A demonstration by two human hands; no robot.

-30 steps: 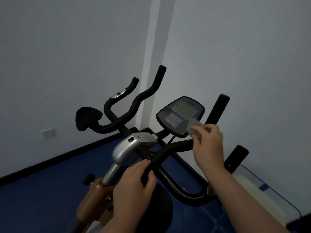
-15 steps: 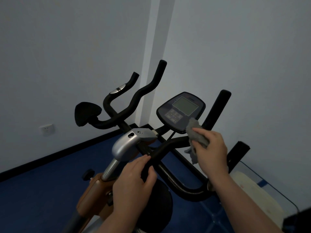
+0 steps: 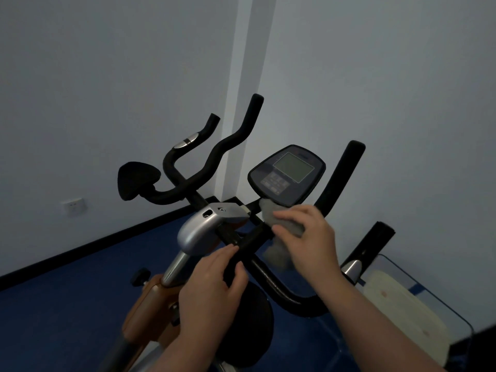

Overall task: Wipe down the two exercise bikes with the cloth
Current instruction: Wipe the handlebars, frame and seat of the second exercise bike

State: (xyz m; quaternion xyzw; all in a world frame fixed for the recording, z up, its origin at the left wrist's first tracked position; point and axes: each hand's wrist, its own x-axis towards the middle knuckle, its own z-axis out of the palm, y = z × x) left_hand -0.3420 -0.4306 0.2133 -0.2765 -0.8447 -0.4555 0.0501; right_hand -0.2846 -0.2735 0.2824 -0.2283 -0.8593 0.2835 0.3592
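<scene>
Below the console, right hand clamps cloth on handlebar; left hand seemingly grips it.

The right hand and grey cloth are motion-blurred; the hand hides the cloth's middle.

Open air is lying above the handlebar, up toward the wall. The console is blocking the far right, with the right upright grip crowding just beside it. The silver stem cover is filling the middle. On the near right, the curved bar is closing off passage below.
</scene>
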